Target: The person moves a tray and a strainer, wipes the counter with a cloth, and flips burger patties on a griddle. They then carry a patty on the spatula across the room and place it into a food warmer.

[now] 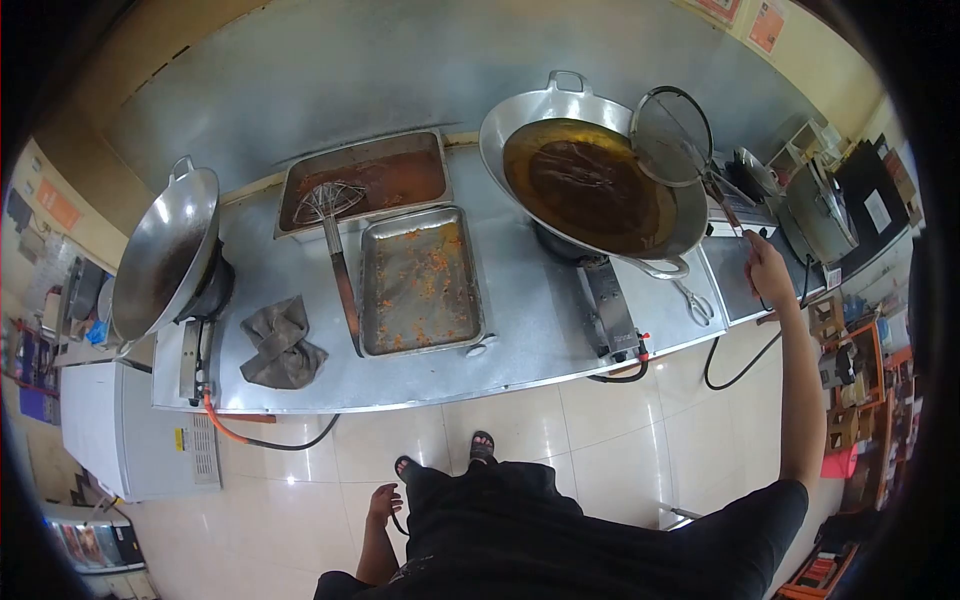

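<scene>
On the right, my right hand is closed around the handle of a round mesh strainer. The strainer rests at the right rim of a large wok that holds dark oil. My left hand hangs low beside my body, over the floor, with its fingers partly curled; a thin dark loop shows by it, and whether it is held is unclear. A metal tray with orange crumbs lies on the counter, left of the wok. Behind it a deep pan of reddish liquid holds a wire whisk.
An empty-looking wok sits on a burner at the left, near a crumpled grey cloth. Metal tongs lie right of the gas stove. A lidded pot stands far right. Hoses hang off the counter edge.
</scene>
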Motion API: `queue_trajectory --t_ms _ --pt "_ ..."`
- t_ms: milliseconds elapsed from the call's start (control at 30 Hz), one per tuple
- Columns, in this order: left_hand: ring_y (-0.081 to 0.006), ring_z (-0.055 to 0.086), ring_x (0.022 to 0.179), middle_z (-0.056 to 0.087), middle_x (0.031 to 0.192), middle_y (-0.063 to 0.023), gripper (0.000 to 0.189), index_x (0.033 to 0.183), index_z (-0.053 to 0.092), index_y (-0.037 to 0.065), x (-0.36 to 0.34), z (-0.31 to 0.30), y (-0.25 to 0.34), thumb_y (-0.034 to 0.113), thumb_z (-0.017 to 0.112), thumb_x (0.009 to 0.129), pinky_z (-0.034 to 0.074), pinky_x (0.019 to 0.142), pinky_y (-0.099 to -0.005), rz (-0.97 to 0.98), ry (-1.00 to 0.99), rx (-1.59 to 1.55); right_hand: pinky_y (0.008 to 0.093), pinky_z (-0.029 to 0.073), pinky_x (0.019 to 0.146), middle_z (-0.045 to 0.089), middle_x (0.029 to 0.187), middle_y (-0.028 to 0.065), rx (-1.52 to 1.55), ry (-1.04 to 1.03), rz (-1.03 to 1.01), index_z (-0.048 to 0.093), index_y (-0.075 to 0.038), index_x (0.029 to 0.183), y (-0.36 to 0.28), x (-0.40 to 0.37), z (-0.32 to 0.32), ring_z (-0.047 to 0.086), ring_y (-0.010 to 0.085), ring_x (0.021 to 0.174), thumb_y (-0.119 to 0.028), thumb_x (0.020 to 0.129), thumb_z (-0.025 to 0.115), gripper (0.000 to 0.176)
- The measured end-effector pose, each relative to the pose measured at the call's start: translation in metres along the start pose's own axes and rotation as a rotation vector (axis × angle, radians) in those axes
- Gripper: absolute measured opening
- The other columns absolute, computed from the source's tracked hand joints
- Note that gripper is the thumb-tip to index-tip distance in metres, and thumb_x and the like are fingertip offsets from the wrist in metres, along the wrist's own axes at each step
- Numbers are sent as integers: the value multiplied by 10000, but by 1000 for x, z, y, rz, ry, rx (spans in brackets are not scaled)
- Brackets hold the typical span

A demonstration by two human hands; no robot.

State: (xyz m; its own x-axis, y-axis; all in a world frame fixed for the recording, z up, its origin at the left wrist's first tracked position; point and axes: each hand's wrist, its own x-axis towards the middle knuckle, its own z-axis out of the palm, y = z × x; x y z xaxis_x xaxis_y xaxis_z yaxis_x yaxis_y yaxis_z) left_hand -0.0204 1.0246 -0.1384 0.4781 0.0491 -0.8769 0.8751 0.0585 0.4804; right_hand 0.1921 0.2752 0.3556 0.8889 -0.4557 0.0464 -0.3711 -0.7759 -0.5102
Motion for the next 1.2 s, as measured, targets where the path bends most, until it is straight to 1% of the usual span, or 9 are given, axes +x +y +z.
queue_trajectory --t_ms 100,200,300,433,500,600,800,1000,1200 --pt "-205 607 780 569 908 -76 348 1177 539 110 4 -6 -4 295 560 882 534 657 -332 9 -31 -7 409 477 508 607 704 206 -222 44 -27 501 -40 1260 -5 0 -1 617 312 564 -56 920 394 357" --pt "-206 607 780 571 914 -81 345 1182 536 103 5 -9 -8 299 534 898 535 652 -334 23 -32 -6 463 481 682 618 830 278 -388 102 -295 504 -22 1243 27 10 3 619 417 770 -5 864 419 389" --pt "-206 606 778 572 919 -87 349 1189 532 97 6 -12 -10 308 510 911 532 651 -334 15 -30 6 472 453 782 608 897 287 -447 32 -305 516 -15 1226 25 0 3 574 445 894 19 826 442 409" --pt "-197 603 688 587 829 -87 331 1168 548 76 6 -10 -15 303 483 936 502 579 -316 37 7 -7 431 490 595 615 753 244 -380 -127 -269 506 -8 1233 -10 -24 -1 629 368 673 15 844 395 406" --pt "-205 600 738 575 883 -87 352 1186 534 89 5 -10 -13 315 497 919 513 633 -329 21 -1 16 393 484 477 595 660 199 -317 -221 -182 500 -9 1242 -30 -35 -5 629 295 542 11 853 373 409" --pt "-206 597 761 567 902 -82 370 1195 527 97 8 -11 -17 329 510 907 519 660 -332 26 -23 1 317 416 349 519 579 112 -193 -312 -6 489 -2 1253 -73 -58 -12 540 169 411 0 867 357 407" --pt "-199 593 754 561 891 -78 372 1192 522 98 11 -14 -32 328 521 900 517 656 -324 37 -52 -38 275 396 365 504 622 56 -52 -402 129 455 -18 1299 -97 -77 -16 472 120 436 -50 929 347 387" --pt "-205 586 743 556 895 -87 356 1195 520 103 12 -19 -48 291 526 893 510 643 -320 10 -41 -92 258 399 387 499 656 49 60 -506 234 439 -29 1319 -134 -88 -9 472 105 492 -78 950 344 385" --pt "-212 582 742 551 911 -97 342 1195 519 96 7 -23 -54 253 526 892 508 634 -326 -25 -7 -143 255 388 391 509 665 40 161 -528 225 431 -19 1322 -145 -77 20 466 97 499 -92 953 357 383"
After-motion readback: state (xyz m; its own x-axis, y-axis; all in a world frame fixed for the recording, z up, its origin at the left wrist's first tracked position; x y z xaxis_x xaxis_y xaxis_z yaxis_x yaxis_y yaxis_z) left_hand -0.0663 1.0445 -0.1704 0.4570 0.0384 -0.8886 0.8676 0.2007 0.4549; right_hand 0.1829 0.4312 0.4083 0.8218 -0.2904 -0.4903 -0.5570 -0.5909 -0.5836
